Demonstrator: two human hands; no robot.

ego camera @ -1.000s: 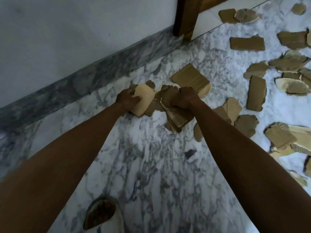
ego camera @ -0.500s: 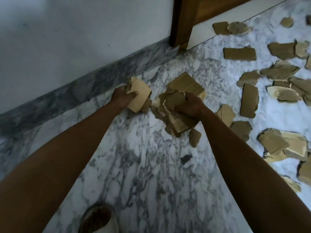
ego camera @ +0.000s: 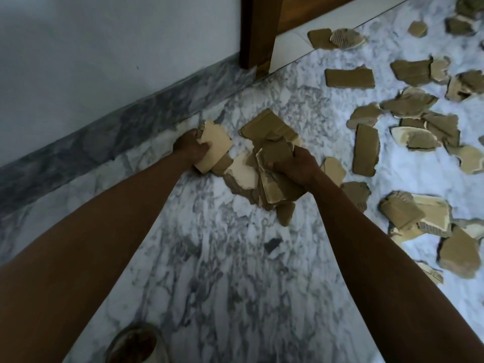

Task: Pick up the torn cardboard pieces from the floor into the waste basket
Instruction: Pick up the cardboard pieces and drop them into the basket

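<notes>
My left hand [ego camera: 191, 148] grips a pale tan cardboard piece [ego camera: 216, 150] near the wall's skirting. My right hand [ego camera: 296, 166] grips a bundle of several torn brown cardboard pieces [ego camera: 277, 189], just above the marble floor. A larger flat cardboard piece [ego camera: 267, 125] lies on the floor right behind the bundle. A small scrap [ego camera: 285, 213] lies below the bundle. Many more torn pieces [ego camera: 366, 150] are scattered over the floor to the right. At the bottom edge the rim of a round container [ego camera: 133, 344] shows; I cannot tell whether it is the waste basket.
A white wall with a grey marble skirting [ego camera: 104, 127] runs along the left. A dark wooden door frame post [ego camera: 258, 32] stands at the top centre. The marble floor [ego camera: 235, 284] between my arms holds only a small dark chip [ego camera: 272, 243].
Both hands have lifted their cardboard slightly off the floor. The right hand's bundle has drawn back toward me, uncovering a pale piece between the hands.
</notes>
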